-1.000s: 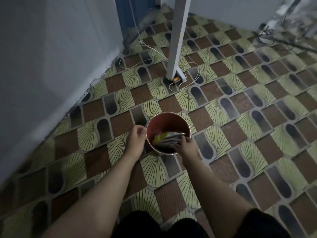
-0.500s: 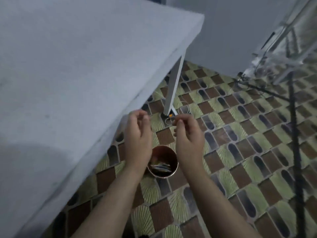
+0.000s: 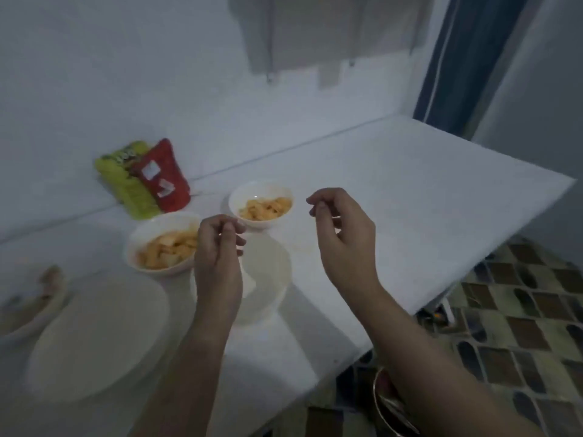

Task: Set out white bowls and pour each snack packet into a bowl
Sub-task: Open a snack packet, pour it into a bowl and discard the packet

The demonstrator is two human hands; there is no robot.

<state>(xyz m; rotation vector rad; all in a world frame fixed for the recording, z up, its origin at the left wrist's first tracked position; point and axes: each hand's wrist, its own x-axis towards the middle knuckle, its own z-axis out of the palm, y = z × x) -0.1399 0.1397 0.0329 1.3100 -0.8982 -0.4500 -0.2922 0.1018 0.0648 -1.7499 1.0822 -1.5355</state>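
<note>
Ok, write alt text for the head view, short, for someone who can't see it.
Two bare hands, the left hand and right hand, hover empty with loosely curled fingers above a white table. Two white bowls hold orange snacks, an empty bowl sits nearer, and green and red packets lean against the wall.

Both my bare forearms reach forward. My left hand (image 3: 217, 247) hangs with fingers loosely curled, holding nothing; my right hand (image 3: 342, 238) is raised beside it, fingers curled, also empty.
</note>
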